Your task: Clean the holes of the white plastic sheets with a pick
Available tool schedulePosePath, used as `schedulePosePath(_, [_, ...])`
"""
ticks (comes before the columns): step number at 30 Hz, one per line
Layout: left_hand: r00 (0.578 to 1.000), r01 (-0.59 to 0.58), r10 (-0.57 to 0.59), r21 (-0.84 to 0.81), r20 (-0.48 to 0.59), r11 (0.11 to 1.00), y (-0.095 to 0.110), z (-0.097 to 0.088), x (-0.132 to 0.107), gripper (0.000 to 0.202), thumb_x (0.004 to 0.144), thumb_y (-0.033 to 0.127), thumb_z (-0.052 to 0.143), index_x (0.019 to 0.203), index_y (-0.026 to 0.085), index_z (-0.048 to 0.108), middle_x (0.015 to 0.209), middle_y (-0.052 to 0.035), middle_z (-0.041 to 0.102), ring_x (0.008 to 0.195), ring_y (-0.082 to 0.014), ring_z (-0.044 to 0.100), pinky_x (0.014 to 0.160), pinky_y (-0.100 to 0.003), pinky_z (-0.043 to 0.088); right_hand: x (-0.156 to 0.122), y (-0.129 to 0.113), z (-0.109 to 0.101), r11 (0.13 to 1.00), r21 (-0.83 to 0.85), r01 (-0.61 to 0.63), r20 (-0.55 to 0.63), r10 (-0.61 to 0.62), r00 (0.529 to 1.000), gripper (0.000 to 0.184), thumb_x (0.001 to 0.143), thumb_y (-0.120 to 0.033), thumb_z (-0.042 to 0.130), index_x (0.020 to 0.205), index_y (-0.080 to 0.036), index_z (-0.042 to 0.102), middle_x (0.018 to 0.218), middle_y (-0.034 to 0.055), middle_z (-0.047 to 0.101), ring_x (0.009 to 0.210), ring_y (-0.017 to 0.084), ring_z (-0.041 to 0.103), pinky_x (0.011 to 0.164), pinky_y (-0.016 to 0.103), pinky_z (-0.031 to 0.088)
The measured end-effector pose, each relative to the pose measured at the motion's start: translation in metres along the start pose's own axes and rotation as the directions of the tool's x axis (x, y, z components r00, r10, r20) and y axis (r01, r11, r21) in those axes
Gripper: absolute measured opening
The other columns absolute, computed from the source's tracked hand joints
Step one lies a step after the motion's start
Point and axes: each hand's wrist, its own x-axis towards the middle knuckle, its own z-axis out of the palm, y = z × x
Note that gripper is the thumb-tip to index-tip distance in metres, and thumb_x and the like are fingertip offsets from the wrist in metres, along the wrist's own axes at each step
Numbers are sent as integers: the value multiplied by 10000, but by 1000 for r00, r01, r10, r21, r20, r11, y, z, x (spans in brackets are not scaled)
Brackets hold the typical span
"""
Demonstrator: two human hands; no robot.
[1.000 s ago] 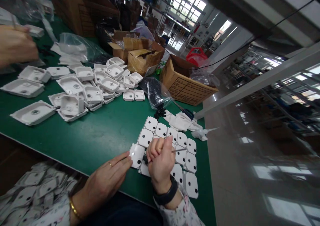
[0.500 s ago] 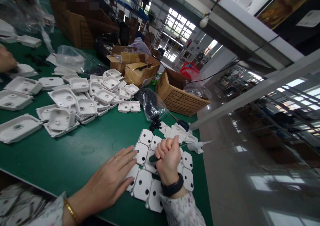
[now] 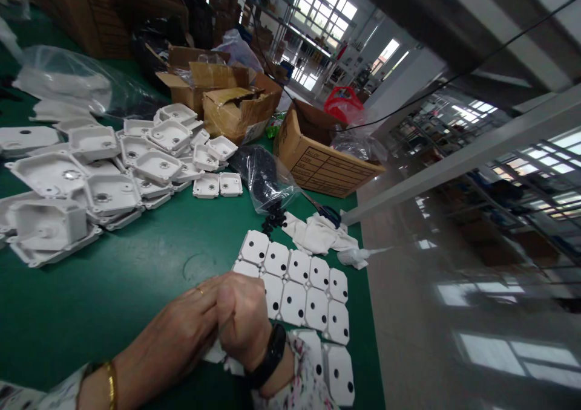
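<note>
My left hand lies low over the near left end of the white square plastic covers, fingers stretched out and their tips hidden behind my right hand. My right hand is closed in a fist, pressed close against the left fingers above the covers. What the fist holds is hidden now; a dark-handled tool showed in it a moment before. The covers lie face down in tight rows, each with dark round spots. Small black plugs are heaped just beyond the rows.
White plastic housings are piled at left on the green table. Scissors and a white cloth lie by the right edge. Behind are a clear bag of black parts and an open cardboard box.
My right fist has moved left and nearer to me, up against my left hand, uncovering the middle of the rows. The left hand has shifted slightly left and down; the view has turned right.
</note>
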Motion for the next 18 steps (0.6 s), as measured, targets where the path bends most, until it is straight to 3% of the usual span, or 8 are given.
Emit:
schedulePosePath(1, [999, -40, 39, 40, 33, 998, 0, -1, 0, 289, 887, 134, 406, 1094, 157, 608, 1143, -48, 641, 1066, -169, 597, 942, -269, 502, 4, 2, -6, 986, 110, -127, -69, 135, 988, 394, 937, -327, 301, 571, -214, 389, 511, -3, 437, 469, 142, 420, 456, 265, 311])
schedulePosePath(3, [991, -98, 86, 117, 106, 988, -1, -4, 0, 298, 891, 149, 417, 1135, 145, 588, 1193, -81, 613, 1102, -196, 579, 919, -296, 520, 7, 7, -24, 845, 441, -301, -207, 423, 882, 477, 944, -433, 316, 518, -223, 278, 445, -52, 278, 377, 105, 273, 373, 231, 219])
schedulePosePath(4, [986, -109, 87, 150, 144, 983, -1, -5, 0, 294, 894, 165, 426, 1140, 152, 586, 1204, -86, 607, 1115, -207, 571, 911, -317, 527, 6, 8, -36, 739, 605, -297, -259, 536, 804, 510, 937, -485, 324, 507, -224, 240, 433, -68, 221, 355, 93, 210, 345, 218, 180])
schedulePosePath(6, [977, -95, 61, 163, 206, 982, 1, -6, 4, 270, 888, 193, 455, 1114, 176, 601, 1197, -76, 613, 1137, -230, 556, 919, -375, 526, 1, 9, -58, 598, 780, -188, -333, 649, 684, 551, 904, -550, 392, 499, -217, 221, 427, -81, 192, 345, 80, 156, 318, 197, 158])
schedulePosePath(9, [963, -88, 54, 121, 263, 989, 11, -3, 15, 298, 865, 199, 489, 1146, 167, 584, 1210, -84, 606, 1165, -261, 532, 951, -439, 498, -10, 7, -78, 527, 841, -119, -366, 718, 592, 574, 860, -555, 498, 494, -208, 223, 415, -86, 200, 342, 71, 132, 304, 181, 164])
schedulePosePath(14, [951, -126, 108, 46, 288, 991, 25, 9, 24, 310, 864, 153, 455, 1150, 112, 567, 1218, -103, 601, 1119, -221, 570, 954, -360, 502, -24, 14, -63, 536, 824, -185, -336, 725, 601, 573, 875, -573, 438, 486, -214, 218, 411, -81, 198, 332, 74, 139, 298, 188, 140])
schedulePosePath(16, [955, -102, 89, 32, 282, 994, 24, 13, 20, 318, 882, 147, 419, 1172, 126, 548, 1243, -87, 586, 1124, -195, 567, 967, -326, 491, -30, 16, -54, 650, 720, -241, -372, 655, 658, 552, 910, -553, 357, 488, -222, 228, 417, -69, 211, 341, 88, 185, 314, 207, 159])
schedulePosePath(18, [954, -69, 63, 10, 294, 998, 21, 15, 17, 346, 898, 164, 410, 1230, 147, 504, 1290, -70, 551, 1162, -176, 537, 994, -299, 466, -33, 16, -48, 832, 462, -308, -395, 503, 769, 517, 944, -488, 296, 500, -224, 271, 438, -48, 270, 383, 108, 274, 371, 237, 226])
